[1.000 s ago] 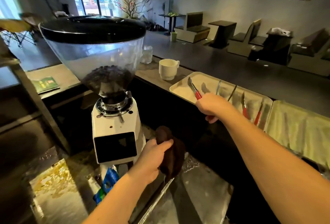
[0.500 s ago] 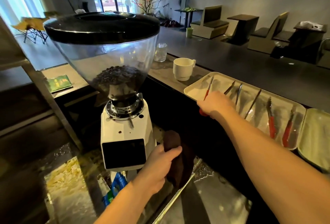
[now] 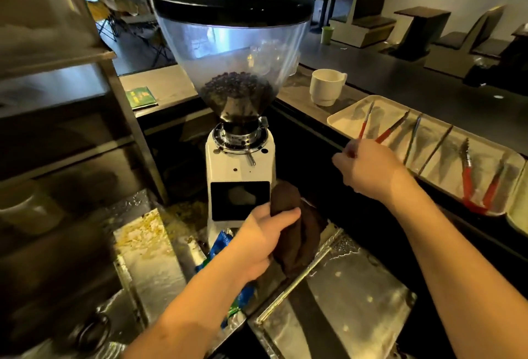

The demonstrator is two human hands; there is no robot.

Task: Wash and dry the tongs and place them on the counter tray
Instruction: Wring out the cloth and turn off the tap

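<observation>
Nearest us, wet steel worktop [image 3: 337,310] below the grinder [image 3: 238,158]. Our left hand [image 3: 257,241] is fisted on a brown cloth [image 3: 297,233] just in front of the grinder's base. Right of the grinder, our right hand [image 3: 368,170] grips red-handled tongs [image 3: 364,127] lying in the counter tray [image 3: 340,122]; two more tongs lie further along. Behind the tray, white mug [image 3: 325,87]; beyond, blurred benches and tables

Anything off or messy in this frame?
Yes: yellowish crumbs are scattered over the steel surface left of the grinder. On the tray the tongs lie in a row; nothing askew there.
</observation>
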